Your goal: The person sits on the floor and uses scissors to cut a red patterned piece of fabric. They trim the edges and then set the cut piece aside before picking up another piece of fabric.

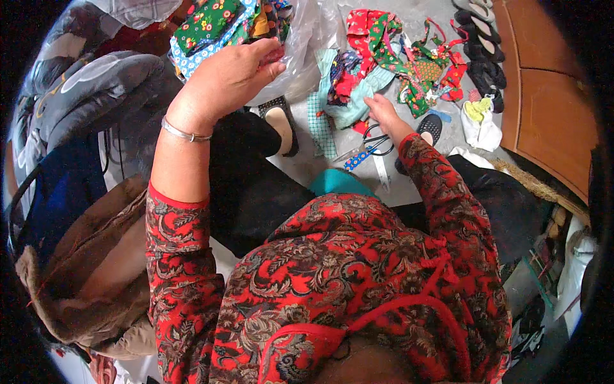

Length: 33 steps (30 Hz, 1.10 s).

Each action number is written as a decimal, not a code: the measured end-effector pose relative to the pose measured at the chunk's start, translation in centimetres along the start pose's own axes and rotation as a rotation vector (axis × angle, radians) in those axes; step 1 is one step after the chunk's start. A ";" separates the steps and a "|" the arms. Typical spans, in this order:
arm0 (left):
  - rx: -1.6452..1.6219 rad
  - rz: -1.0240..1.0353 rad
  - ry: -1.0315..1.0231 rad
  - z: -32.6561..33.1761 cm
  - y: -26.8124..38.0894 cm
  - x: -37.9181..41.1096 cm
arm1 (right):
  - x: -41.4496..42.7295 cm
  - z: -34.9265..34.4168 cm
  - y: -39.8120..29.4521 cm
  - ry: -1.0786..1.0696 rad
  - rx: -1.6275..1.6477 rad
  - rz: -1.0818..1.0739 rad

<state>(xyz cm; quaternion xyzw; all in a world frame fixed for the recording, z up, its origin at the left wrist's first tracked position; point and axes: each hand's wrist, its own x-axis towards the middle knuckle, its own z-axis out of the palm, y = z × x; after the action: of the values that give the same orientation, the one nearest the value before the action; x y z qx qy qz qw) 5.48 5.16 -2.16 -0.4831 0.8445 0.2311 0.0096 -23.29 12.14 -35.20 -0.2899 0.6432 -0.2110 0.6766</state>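
My left hand is raised beside a clear plastic bag. A bit of red cloth shows between its thumb and fingers. Just beyond lie folded cloth pieces, among them a green floral one and a blue-and-white floral one. My right hand pinches the edge of a pale teal cloth on the floor heap. Scissors with black handles lie below that hand, next to a blue floral strip. A teal checked strip hangs from the heap's left side.
More red and green floral scraps spread across the grey floor. Shoes line a brown wooden cabinet at right, with a white bag nearby. Grey padded clothing and a brown garment crowd the left side.
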 end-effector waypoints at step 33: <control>-1.385 0.300 0.072 -1.3 12.8 6.4 | -24.2 -6.0 -32.9 -0.285 0.453 -1.005</control>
<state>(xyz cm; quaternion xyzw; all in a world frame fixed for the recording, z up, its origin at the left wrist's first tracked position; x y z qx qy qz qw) -8.22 4.90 2.37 -0.2639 0.5608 0.6976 -0.3595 -28.42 2.88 4.71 -0.4337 0.2671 -0.5984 0.6185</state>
